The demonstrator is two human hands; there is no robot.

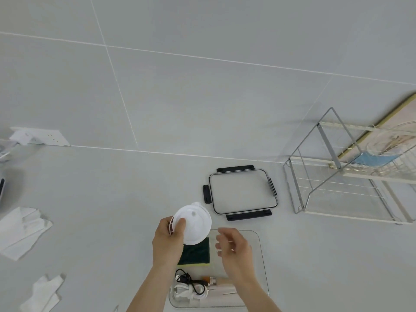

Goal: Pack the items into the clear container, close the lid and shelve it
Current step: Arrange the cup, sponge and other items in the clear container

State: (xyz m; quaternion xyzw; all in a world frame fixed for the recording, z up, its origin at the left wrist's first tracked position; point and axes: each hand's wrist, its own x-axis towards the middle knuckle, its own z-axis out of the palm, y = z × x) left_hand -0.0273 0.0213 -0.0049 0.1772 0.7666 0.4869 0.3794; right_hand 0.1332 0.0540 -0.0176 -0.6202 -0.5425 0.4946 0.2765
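Note:
The clear container [262,255] sits on the white counter close to me, at the bottom centre. Inside lie a green-and-yellow sponge [195,254], a black cable [191,280], a white cable [185,294] and a small brown item [212,280]. My left hand [167,240] grips a round white lid-like disc [195,224] at the container's far left corner. My right hand [234,248] hovers over the container's middle, fingers apart and holding nothing. The container's lid [243,192], clear with black clips, lies flat just beyond the container.
A wire shelf rack [342,176] stands at the right, with a glass bowl and blue cloth on its upper tier. Crumpled white wrappers [22,230] lie at the left, and a wall socket [48,137] is on the tiled wall behind.

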